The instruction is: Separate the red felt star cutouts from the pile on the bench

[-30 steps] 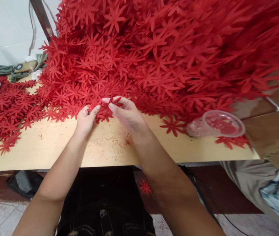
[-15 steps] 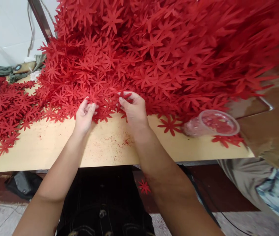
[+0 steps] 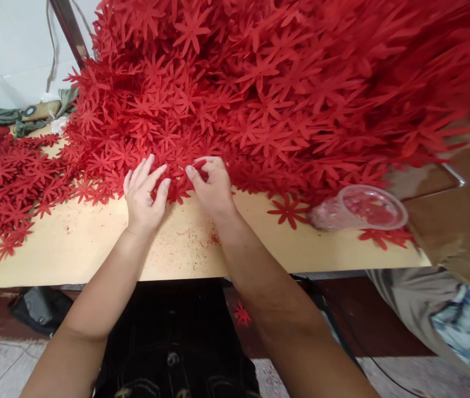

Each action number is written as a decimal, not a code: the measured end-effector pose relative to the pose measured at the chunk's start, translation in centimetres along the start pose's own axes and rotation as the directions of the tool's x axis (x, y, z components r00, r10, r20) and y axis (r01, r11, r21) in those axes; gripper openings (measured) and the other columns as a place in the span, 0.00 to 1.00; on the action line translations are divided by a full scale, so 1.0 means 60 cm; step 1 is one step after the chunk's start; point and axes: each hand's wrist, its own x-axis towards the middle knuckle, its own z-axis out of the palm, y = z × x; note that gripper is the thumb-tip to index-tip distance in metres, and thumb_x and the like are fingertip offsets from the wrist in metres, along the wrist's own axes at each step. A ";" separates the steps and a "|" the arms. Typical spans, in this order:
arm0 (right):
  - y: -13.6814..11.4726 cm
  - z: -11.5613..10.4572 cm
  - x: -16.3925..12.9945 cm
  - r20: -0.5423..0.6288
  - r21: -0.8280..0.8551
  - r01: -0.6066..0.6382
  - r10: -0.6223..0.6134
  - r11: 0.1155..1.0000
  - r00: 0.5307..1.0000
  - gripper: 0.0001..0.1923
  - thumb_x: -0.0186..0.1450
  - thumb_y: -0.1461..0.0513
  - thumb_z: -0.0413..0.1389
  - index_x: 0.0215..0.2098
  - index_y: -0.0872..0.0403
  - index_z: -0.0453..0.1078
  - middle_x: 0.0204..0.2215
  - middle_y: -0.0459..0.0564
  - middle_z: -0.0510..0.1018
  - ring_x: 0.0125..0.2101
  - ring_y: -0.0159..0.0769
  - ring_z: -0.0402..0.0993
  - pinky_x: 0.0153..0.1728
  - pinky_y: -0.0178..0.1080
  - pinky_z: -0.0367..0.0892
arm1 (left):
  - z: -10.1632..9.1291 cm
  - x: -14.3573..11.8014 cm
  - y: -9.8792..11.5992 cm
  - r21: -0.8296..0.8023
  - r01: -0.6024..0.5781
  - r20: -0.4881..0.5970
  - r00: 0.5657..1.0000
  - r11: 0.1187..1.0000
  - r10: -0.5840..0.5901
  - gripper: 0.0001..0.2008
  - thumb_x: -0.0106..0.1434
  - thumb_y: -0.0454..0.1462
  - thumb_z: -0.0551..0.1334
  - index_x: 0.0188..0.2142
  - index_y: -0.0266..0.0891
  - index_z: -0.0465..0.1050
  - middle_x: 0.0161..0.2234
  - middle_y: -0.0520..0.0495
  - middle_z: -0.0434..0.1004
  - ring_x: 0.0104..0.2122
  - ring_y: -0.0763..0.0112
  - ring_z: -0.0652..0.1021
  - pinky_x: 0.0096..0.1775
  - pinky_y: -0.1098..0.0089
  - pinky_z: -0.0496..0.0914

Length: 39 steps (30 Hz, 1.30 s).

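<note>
The left hand point(image 3: 144, 190) is lying flat with fingers spread on the near edge of the big heap of red flower cutouts point(image 3: 260, 94) covering the worktop point(image 3: 94, 249). Just beside it, the right hand point(image 3: 212, 185) is pinching one red flower point(image 3: 196, 168) between thumb and fingertips. A clear plastic cup point(image 3: 359, 207) is lying on its side well to the right.

The red flower cutouts point(image 3: 260, 99) are flat, thin pieces with narrow pointed petals radiating from a small centre, all of one uniform red. They are heaped in a tall mound that covers the far part of the table and slopes down to its near edge (the upper right of the mound is blurred, so single pieces cannot be told apart there). The pieces lie overlapped at mixed angles, apparently loose.
</note>
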 end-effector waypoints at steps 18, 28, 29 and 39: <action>-0.034 0.009 -0.019 0.419 0.219 -0.102 0.001 0.970 0.908 0.17 0.60 0.50 0.55 0.26 0.53 0.59 0.21 0.42 0.65 0.24 0.27 0.60 0.26 0.34 0.57 | 0.020 0.010 0.009 -0.726 0.413 0.166 0.881 0.550 -0.442 0.07 0.52 0.39 0.69 0.29 0.40 0.74 0.25 0.55 0.74 0.25 0.81 0.73 0.32 0.77 0.69; -0.019 0.010 -0.010 0.333 0.338 -0.320 0.206 0.885 0.920 0.08 0.59 0.60 0.57 0.29 0.52 0.61 0.19 0.39 0.64 0.18 0.23 0.61 0.21 0.32 0.63 | 0.007 0.023 -0.006 -0.800 0.457 0.117 0.754 0.388 -0.646 0.07 0.59 0.34 0.64 0.28 0.40 0.67 0.20 0.57 0.69 0.18 0.82 0.69 0.23 0.78 0.66; -0.017 0.009 -0.009 0.308 0.339 -0.332 0.230 0.880 0.923 0.08 0.60 0.60 0.56 0.30 0.52 0.60 0.20 0.40 0.65 0.19 0.24 0.63 0.21 0.32 0.63 | 0.004 0.025 -0.006 -0.805 0.460 0.120 0.744 0.374 -0.658 0.06 0.59 0.34 0.64 0.29 0.40 0.66 0.20 0.57 0.70 0.18 0.82 0.69 0.22 0.78 0.66; -0.012 0.007 -0.003 0.177 0.315 -0.237 0.188 0.919 0.966 0.08 0.57 0.59 0.59 0.31 0.53 0.64 0.23 0.40 0.68 0.22 0.25 0.63 0.28 0.34 0.63 | 0.004 0.007 0.027 -0.712 0.613 0.414 0.759 0.341 -0.502 0.08 0.57 0.40 0.66 0.31 0.40 0.70 0.18 0.58 0.66 0.16 0.83 0.66 0.20 0.78 0.61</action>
